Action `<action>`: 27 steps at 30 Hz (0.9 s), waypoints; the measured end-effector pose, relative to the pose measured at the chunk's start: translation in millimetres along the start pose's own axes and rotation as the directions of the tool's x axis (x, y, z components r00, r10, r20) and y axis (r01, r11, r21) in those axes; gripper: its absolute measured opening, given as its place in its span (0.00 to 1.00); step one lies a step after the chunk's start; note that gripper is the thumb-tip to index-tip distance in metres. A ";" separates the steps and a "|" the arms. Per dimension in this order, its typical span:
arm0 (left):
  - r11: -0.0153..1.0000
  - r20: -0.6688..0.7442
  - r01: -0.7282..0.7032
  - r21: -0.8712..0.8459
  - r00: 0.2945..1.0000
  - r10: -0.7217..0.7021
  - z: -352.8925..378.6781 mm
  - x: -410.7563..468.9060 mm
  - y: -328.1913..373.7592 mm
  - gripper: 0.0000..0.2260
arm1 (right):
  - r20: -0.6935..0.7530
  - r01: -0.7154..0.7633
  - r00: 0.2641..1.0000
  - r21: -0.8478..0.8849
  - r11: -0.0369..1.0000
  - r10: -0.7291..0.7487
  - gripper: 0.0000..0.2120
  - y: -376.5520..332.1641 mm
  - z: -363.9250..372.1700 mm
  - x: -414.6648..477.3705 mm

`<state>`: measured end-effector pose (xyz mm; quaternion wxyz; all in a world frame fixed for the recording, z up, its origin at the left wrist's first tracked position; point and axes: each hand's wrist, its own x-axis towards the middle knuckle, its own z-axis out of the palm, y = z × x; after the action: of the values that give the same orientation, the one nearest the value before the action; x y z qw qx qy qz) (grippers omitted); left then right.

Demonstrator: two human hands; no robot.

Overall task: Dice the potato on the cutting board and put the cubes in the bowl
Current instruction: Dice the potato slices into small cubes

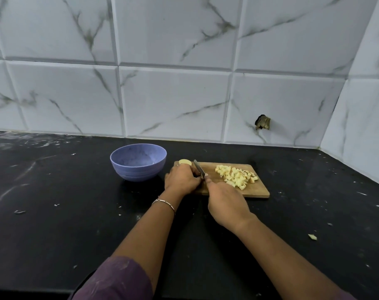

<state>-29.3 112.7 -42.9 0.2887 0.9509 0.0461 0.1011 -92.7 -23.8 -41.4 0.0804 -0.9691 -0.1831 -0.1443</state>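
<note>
Pinning potato piece (185, 162) at the left end of cutting board (258, 190): left hand (182, 180) curled over it, fingers (190, 169) clenched on it. Only the pale rounded far end shows past the knuckles.

Knife (199, 167) just right of those fingers, blade angled away and to the left, edge down at the board. Handle hidden inside right hand (225, 204), which is wrapped round it and grasping, forefinger reaching up toward the blade base. One small offcut right at that fingertip.

Cubes (236, 177) piled on the board's right half, up and right of the right-hand fingers, apart from the blade. None seen in bowl (138, 162).

Bowl blue, upright, on the table (54, 224) just left of the left-hand fingers, off the board, not touching it.

Bracelet (163, 203) on the left wrist, ring on a left finger, purple sleeve (117, 280) at the elbow.

Black table flecked with pale scraps, one larger potato scrap (312, 236) well right of the right forearm. White marbled wall tiles (175, 100) behind, with a dark hole (262, 122) above the board's far right corner.
</note>
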 end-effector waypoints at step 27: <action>1.000 -0.036 0.024 -0.014 0.999 -0.024 3.5 -0.5 -2.2 0.07 | -0.018 0.015 1.000 -0.151 0.988 -0.018 0.28 -10.4 3.2 8.5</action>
<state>-29.0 112.5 -47.1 0.2953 0.9464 0.0621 0.1151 -88.2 -10.7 -40.6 0.0075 -0.9695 -0.1789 -0.1675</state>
